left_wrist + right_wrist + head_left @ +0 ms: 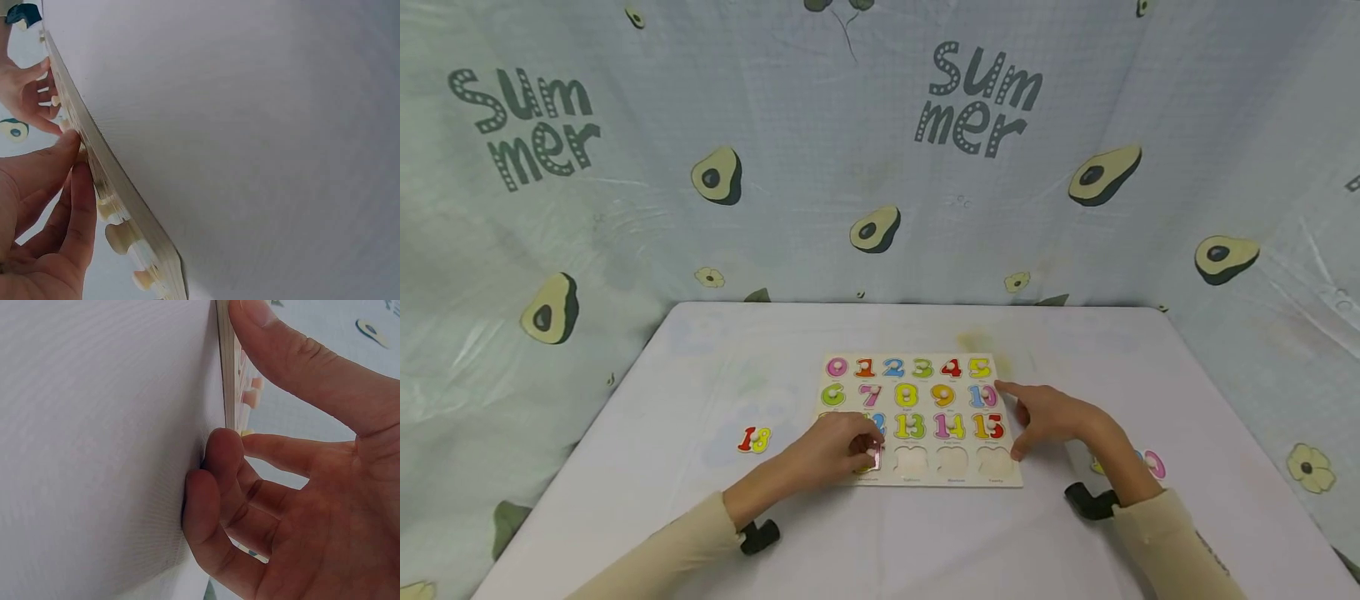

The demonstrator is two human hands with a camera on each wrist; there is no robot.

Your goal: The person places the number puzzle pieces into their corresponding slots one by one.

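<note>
A wooden number puzzle board (928,482) lies on the table, its upper rows filled with coloured knobbed numbers. Over the lower left of the board, my left hand (838,446) pinches a small pink and yellow number piece (876,457) by its knob between thumb and fingertips. In the left wrist view, the left hand (47,200) is right at the board's face. Along the right edge, my right hand (1052,415) touches the board with spread thumb and fingers. The right wrist view shows the right thumb (300,353) against the board's edge (229,375).
Left of the board lies a loose 18 piece (754,439). More loose pieces (1153,464) lie on the right, partly behind the right forearm. Three bare recesses (952,461) show in the bottom row. A patterned cloth (805,167) hangs behind the white table (745,350).
</note>
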